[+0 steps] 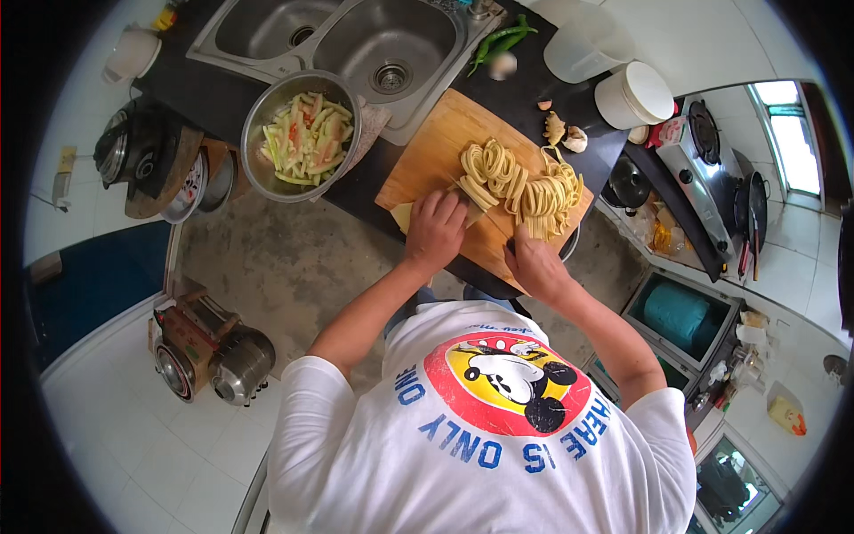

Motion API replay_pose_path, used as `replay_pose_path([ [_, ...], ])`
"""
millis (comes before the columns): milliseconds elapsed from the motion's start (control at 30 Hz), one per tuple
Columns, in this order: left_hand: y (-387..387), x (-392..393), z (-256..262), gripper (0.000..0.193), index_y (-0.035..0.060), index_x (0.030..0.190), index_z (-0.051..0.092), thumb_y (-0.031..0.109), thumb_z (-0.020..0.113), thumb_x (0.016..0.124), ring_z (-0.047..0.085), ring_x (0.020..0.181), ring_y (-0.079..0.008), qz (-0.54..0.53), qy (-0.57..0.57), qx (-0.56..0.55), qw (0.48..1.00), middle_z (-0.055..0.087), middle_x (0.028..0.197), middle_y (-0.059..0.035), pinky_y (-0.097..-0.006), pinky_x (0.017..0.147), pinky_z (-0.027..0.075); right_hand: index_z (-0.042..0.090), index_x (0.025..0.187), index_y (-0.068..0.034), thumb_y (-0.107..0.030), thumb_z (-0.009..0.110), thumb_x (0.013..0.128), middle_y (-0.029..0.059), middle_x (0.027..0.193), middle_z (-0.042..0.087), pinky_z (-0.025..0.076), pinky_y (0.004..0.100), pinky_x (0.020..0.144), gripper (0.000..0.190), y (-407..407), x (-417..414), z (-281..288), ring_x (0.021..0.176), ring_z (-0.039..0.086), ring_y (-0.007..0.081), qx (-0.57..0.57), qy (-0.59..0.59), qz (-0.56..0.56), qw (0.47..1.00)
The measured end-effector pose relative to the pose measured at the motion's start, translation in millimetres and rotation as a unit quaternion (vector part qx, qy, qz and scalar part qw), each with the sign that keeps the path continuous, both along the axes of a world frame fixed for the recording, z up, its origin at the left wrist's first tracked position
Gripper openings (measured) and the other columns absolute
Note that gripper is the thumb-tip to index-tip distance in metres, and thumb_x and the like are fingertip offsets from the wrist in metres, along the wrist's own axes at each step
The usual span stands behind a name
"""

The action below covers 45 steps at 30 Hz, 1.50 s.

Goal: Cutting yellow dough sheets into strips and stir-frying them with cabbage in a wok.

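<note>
A wooden cutting board (427,153) lies across the dark counter before me. My left hand (437,223) presses down on folded dough (401,215), its fingertips against a knife blade (475,208). In my right hand (539,265) is the knife's dark handle (511,245); the fist hides most of it. Coiled strips of cut noodles (492,165) lie beyond the blade. A larger heap of loose noodles (550,197) covers the board's right side. Most of the dough is hidden under my left hand.
A steel bowl of cut vegetables (307,143) stands left of the board, near the double sink (390,40). Green chilies (504,41), ginger (554,128) and garlic (575,139) lie behind the board. A white tub (634,97) and a translucent container (587,43) stand there too.
</note>
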State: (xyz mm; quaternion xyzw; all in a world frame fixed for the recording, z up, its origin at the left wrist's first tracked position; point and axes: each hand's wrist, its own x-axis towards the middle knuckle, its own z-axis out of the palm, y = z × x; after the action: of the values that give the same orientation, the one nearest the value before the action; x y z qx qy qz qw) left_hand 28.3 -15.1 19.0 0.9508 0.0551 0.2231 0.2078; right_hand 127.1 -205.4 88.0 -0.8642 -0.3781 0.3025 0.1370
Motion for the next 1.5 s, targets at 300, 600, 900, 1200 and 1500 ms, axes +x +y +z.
replay_pose_path([
  [300,4,-7,11,0.034,0.0059,0.116,0.063,0.015,0.066,0.083,0.053,0.116,-0.0293,-0.008,-0.003,-0.002,1.000,0.059,0.123,-0.0081,-0.0464,0.099,0.042,0.041,0.098,0.005,-0.015,0.061,0.095,0.0295,0.073,0.063,0.051,0.0529,0.061,0.028,0,5,-17,0.071,0.064,0.0483,0.144,-0.007,-0.060,0.988],
  [600,2,-13,1,0.040,0.0028,0.120,0.060,0.014,0.068,0.083,0.052,0.117,-0.0336,-0.008,0.025,-0.008,1.000,0.057,0.130,-0.0128,-0.0483,0.100,0.041,0.042,0.096,0.004,-0.017,0.061,0.096,0.0275,0.067,0.062,0.051,0.0532,0.061,0.028,-8,-13,33,0.068,0.064,0.0477,0.034,-0.036,-0.011,0.999],
  [900,-1,-13,1,0.027,0.0058,0.107,0.061,0.014,0.067,0.082,0.054,0.114,-0.0319,0.018,0.020,0.012,1.000,0.057,0.115,-0.0105,-0.0487,0.098,0.042,0.039,0.101,0.003,-0.018,0.060,0.097,0.0286,0.075,0.064,0.051,0.0541,0.064,0.030,-9,-12,25,0.073,0.064,0.0491,-0.005,0.001,-0.012,1.000],
  [1200,-2,-16,6,0.032,0.0065,0.113,0.063,0.014,0.068,0.082,0.052,0.117,-0.0304,0.022,0.011,-0.008,1.000,0.058,0.123,-0.0082,-0.0486,0.099,0.041,0.040,0.102,0.002,-0.017,0.061,0.096,0.0295,0.077,0.064,0.049,0.0528,0.063,0.029,7,-5,-33,0.075,0.064,0.0487,0.139,-0.004,-0.039,0.990],
  [1500,-1,-20,-2,0.042,0.0062,0.124,0.060,0.013,0.068,0.083,0.052,0.119,-0.0322,0.030,0.019,0.000,0.999,0.058,0.132,-0.0100,-0.0480,0.099,0.040,0.042,0.099,0.003,-0.018,0.061,0.096,0.0272,0.072,0.064,0.051,0.0539,0.061,0.028,-11,-16,7,0.070,0.065,0.0477,0.101,-0.044,-0.022,0.994],
])
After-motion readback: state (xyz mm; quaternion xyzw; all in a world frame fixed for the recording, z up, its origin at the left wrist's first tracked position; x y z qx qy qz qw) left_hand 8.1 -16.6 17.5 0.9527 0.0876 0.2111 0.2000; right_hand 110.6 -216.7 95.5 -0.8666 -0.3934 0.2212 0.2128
